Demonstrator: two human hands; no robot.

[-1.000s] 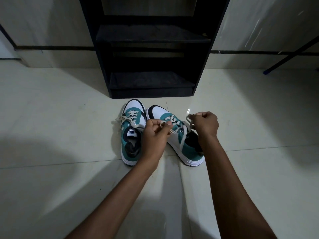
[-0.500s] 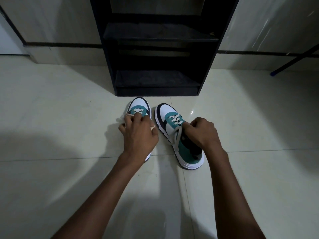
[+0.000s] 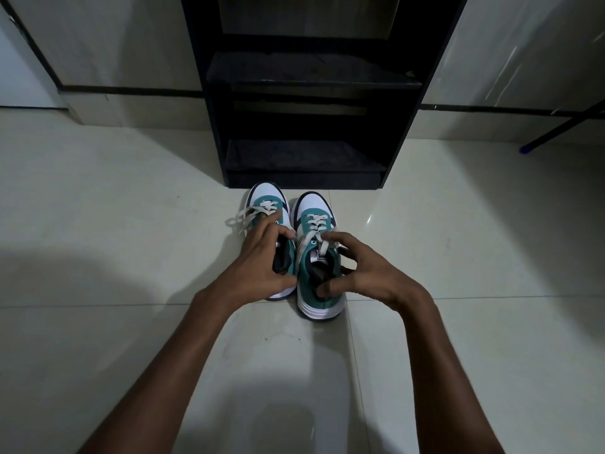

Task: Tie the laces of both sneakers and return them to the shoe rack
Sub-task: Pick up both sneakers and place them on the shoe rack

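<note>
Two white, teal and black sneakers stand side by side on the tiled floor, toes toward the black shoe rack (image 3: 304, 93). The left sneaker (image 3: 266, 199) has a tied bow lying off its left side. The right sneaker (image 3: 316, 283) shows cream laces with a bow over its tongue. My left hand (image 3: 262, 267) grips the left sneaker's collar, thumb at the heel and fingers inside the opening. My right hand (image 3: 363, 273) clasps the right sneaker's collar, thumb on the heel, fingers curled over the far side.
The rack's lowest shelf (image 3: 304, 158) sits open just beyond the toes, with another shelf (image 3: 311, 73) above it. A dark pole with a blue tip (image 3: 527, 147) slants across the floor at the far right. Walls flank the rack on both sides.
Both hands left the right sneaker's laces; each then took hold of one sneaker. The right sneaker has turned to lie parallel and close beside the left one.
</note>
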